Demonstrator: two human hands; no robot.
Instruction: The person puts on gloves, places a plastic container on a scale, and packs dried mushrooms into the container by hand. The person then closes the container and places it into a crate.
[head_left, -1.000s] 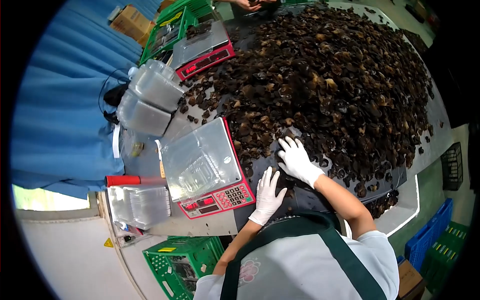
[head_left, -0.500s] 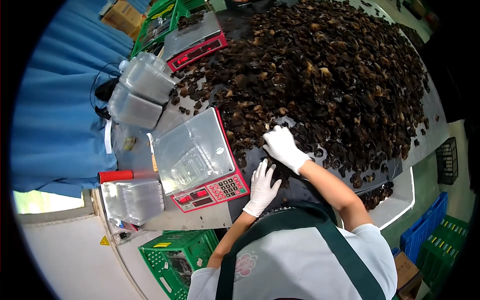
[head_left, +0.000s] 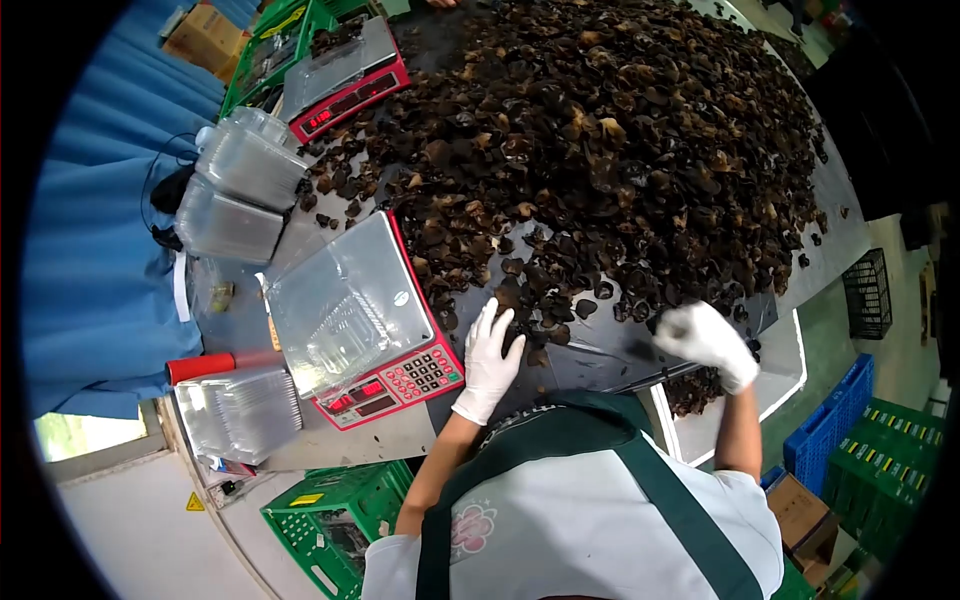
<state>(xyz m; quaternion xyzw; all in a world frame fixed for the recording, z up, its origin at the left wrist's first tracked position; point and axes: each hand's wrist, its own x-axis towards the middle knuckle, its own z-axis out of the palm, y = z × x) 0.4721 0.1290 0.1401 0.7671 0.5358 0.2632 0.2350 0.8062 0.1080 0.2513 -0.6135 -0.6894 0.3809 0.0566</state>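
Note:
My left hand (head_left: 489,362), in a white glove, lies at the near edge of the dark wood ear mushrooms (head_left: 600,130), fingers stretched out and thumb apart. Its fingertips touch or nearly touch a few loose pieces. To its left stands a red digital scale (head_left: 437,371) with a clear plastic container (head_left: 345,335) on its plate. My right hand (head_left: 705,342), also gloved, hovers at the table's near right side by a white box (head_left: 788,372). Its fingers are curled and slightly blurred; what they hold, if anything, is hidden.
Stacked clear containers (head_left: 240,215) and clear lids or trays (head_left: 240,410) line the left side. A second red scale (head_left: 350,98) sits farther back, near green crates (head_left: 275,50). Another person's hand (head_left: 442,3) shows at the top. Another green crate (head_left: 335,520) is below the table.
My right hand has moved right and toward me, from the mushrooms to above the white box. The left hand stays beside the scale. The whole view has shifted slightly.

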